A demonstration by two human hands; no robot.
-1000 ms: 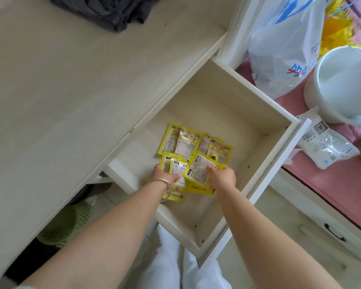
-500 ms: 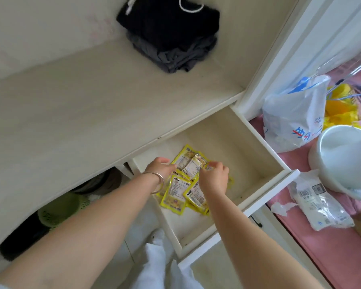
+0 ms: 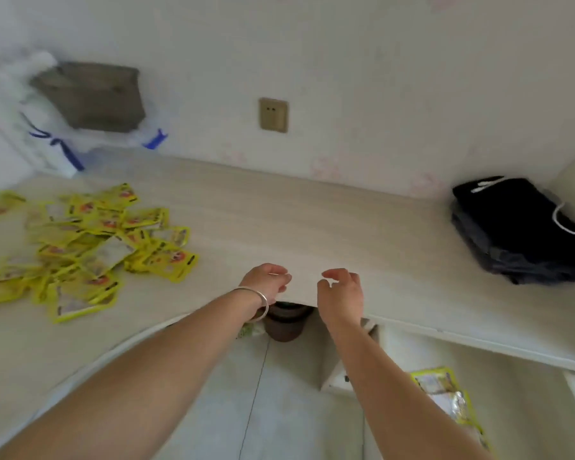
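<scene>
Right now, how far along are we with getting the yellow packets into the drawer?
Done: a few packets lie in the drawer. In hand: nothing; the left hand and right hand hover empty over the desk edge. Left: the big pile of packets on the desk.

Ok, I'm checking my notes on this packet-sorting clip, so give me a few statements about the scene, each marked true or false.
1. A heap of yellow foil packets lies on the pale wooden desk. True.
2. The left hand and right hand each hold a packet. False: both hold nothing.
3. A silver bangle circles the left wrist. True.
4. The folded black garment lies beside the packet heap. False: it lies far off at the desk's right end.
</scene>
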